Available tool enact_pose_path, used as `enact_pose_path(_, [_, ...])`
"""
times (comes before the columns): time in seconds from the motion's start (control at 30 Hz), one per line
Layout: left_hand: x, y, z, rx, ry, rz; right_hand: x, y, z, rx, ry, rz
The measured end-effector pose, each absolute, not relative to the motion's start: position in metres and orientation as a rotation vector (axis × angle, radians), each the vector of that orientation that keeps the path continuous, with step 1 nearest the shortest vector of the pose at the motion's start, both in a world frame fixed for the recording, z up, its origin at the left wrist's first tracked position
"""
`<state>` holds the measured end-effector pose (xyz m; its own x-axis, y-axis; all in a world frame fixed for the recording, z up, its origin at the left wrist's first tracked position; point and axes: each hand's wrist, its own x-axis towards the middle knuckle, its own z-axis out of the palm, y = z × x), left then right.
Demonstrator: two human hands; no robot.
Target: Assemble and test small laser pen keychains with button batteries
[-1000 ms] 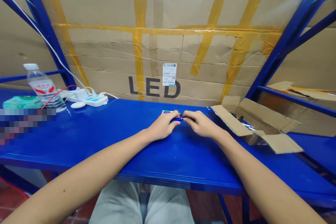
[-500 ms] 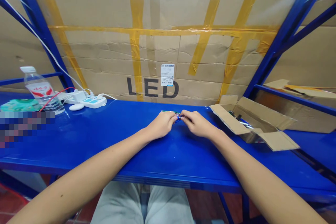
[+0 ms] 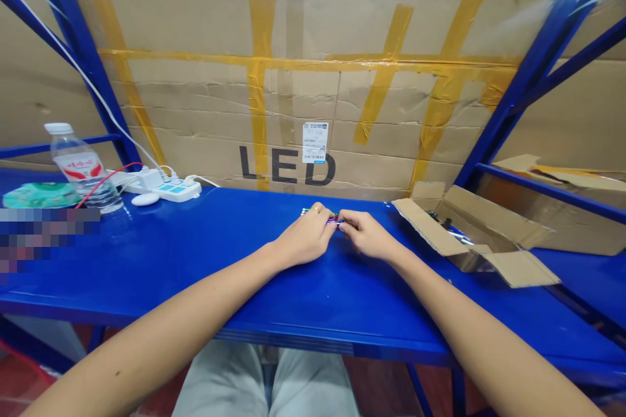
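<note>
Near the back of the blue tabletop (image 3: 205, 260), both hands meet at a small bundle of slim, shiny coloured pens (image 3: 334, 222). Green, purple and blue show on them; most of their length is hidden under the fingers. My left hand (image 3: 307, 234) is closed over the bundle from the left, with a green end showing beyond its knuckles. From the right, my right hand (image 3: 364, 233) pinches the bundle's right end between thumb and bent fingers. To the right stands an open cardboard box (image 3: 476, 218) with several blue, silver and dark pen-like pieces (image 3: 457, 233) inside.
A water bottle (image 3: 83, 166), a green packet (image 3: 42, 195) and a white power strip (image 3: 178, 190) with cables sit at the back left. A large taped cardboard panel (image 3: 205, 104) rises behind the table, between blue metal posts (image 3: 513, 88).
My left hand has turned further over the bundle, its back now facing up more. The right hand still pinches the right end. The view has shifted slightly.
</note>
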<state>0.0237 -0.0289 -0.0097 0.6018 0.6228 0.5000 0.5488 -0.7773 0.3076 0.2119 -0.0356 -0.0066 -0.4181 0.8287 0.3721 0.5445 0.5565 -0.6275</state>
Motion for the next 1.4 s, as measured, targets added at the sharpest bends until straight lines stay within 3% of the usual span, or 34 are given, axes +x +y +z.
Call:
enact_pose_path(0.1, [0.0266, -0.0256, -0.0118, 2.682, 1.018, 0.900, 0.2117, -0.0352, -0.0040, -1.101, -2.161, 0.424])
enact_pose_path(0.3, [0.0282, -0.0224, -0.0109, 2.587, 1.029, 0.850, 0.2078, -0.0386, -0.0044, -1.081, -2.112, 0.528])
enact_pose_path(0.67, [0.0233, -0.0254, -0.0124, 2.757, 0.995, 1.012, 0.2073, -0.0365, -0.0085, -1.048, -1.885, 1.101])
enact_pose_path(1.17, [0.0278, -0.0250, -0.0050, 2.683, 1.138, 0.770, 0.2114, -0.0329, -0.0055, -1.038, -2.153, 0.440])
enact_pose_path(1.4, [0.0271, -0.0226, -0.0069, 2.612, 1.123, 0.794, 0.2075, -0.0364, -0.0109, -1.075, -2.042, 0.710])
